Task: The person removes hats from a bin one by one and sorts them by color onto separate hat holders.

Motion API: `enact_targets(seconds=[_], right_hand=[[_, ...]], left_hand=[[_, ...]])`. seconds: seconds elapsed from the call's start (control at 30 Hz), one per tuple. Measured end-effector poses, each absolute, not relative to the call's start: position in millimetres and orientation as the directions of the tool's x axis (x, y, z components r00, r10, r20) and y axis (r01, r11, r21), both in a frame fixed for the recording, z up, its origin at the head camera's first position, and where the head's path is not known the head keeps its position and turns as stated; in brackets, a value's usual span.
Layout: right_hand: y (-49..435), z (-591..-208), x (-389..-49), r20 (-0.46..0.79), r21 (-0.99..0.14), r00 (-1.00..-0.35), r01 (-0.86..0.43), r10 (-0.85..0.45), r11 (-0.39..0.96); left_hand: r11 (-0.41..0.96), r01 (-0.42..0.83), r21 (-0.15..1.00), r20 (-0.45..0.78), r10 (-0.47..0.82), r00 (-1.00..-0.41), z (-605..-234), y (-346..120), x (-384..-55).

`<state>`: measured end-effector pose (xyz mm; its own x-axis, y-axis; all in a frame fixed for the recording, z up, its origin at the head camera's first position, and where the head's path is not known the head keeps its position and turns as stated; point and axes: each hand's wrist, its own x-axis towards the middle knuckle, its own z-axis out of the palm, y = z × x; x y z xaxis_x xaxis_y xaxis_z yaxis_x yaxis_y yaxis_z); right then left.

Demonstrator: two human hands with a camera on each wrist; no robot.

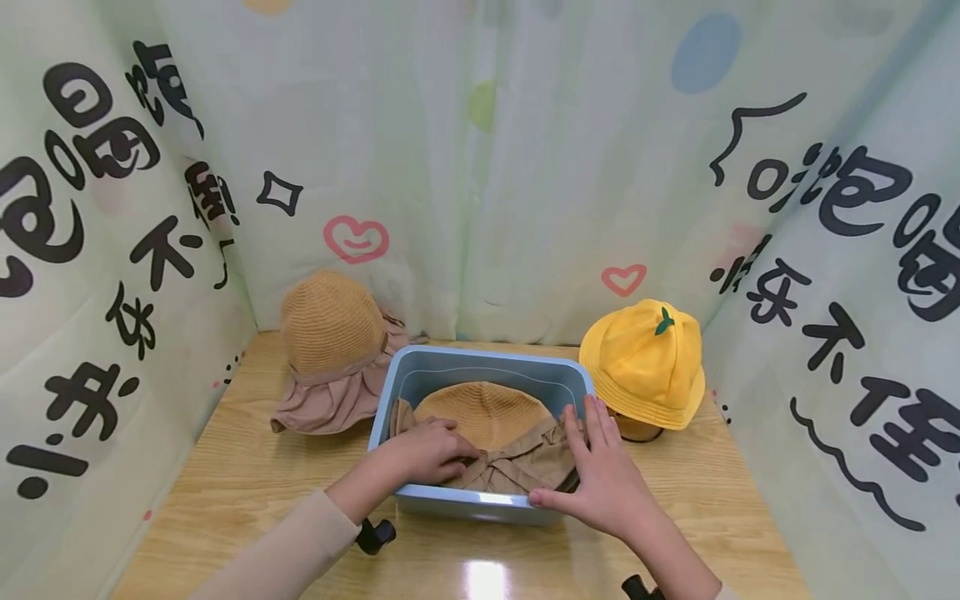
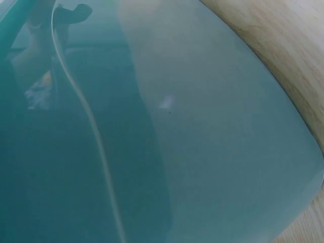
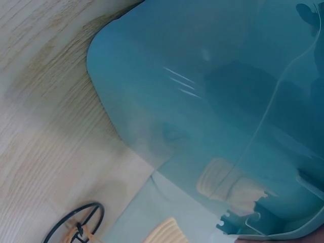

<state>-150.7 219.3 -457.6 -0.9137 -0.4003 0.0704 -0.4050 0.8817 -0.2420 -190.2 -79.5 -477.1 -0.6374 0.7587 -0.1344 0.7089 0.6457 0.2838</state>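
Observation:
A tan straw hat (image 1: 480,408) with a brown cloth brim and a knotted bow lies in a blue plastic bin (image 1: 491,498). My left hand (image 1: 427,454) reaches over the bin's near left side and rests on the hat beside the bow, its fingers lightly bent and the tips partly hidden. Over the right side lies my right hand (image 1: 603,471), fingers straight, touching the rim and the edge of the brown cloth. Both wrist views are filled mostly by the bin's outer wall (image 2: 228,126), and neither hand's grip shows there.
Behind the bin to the left, a straw hat with a pink cloth brim (image 1: 333,333) sits on a stand. A yellow hat with a green sprout (image 1: 641,358) sits at the right, over a stand with a black wire base (image 3: 96,207). Printed curtains (image 1: 465,167) enclose the wooden table (image 1: 225,500).

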Motion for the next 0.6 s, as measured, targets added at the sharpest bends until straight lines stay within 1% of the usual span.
enact_targets(seconds=[0.17,0.27,0.4,0.6], right_hand=[[219.7,-457.5,-149.7,0.078,-0.221,-0.910,-0.413,-0.406,0.884],[219.1,-457.0,-148.5,0.083,-0.224,-0.910,-0.414,-0.406,0.882],[218.1,-456.5,-147.0,0.095,-0.231,-0.908,-0.419,-0.408,0.878],[218.1,-455.8,-147.9,0.103,-0.235,-0.907,-0.421,-0.408,0.876]], left_hand=[[0.615,0.735,0.284,-0.081,0.780,-0.621,-479.1,-77.7,-193.5],[0.590,0.744,0.314,-0.051,0.793,-0.607,-480.3,-77.3,-194.6],[0.599,0.727,0.334,-0.031,0.778,-0.627,-480.4,-77.2,-193.6],[0.620,0.717,0.320,0.041,0.747,-0.664,-477.6,-77.8,-192.5]])
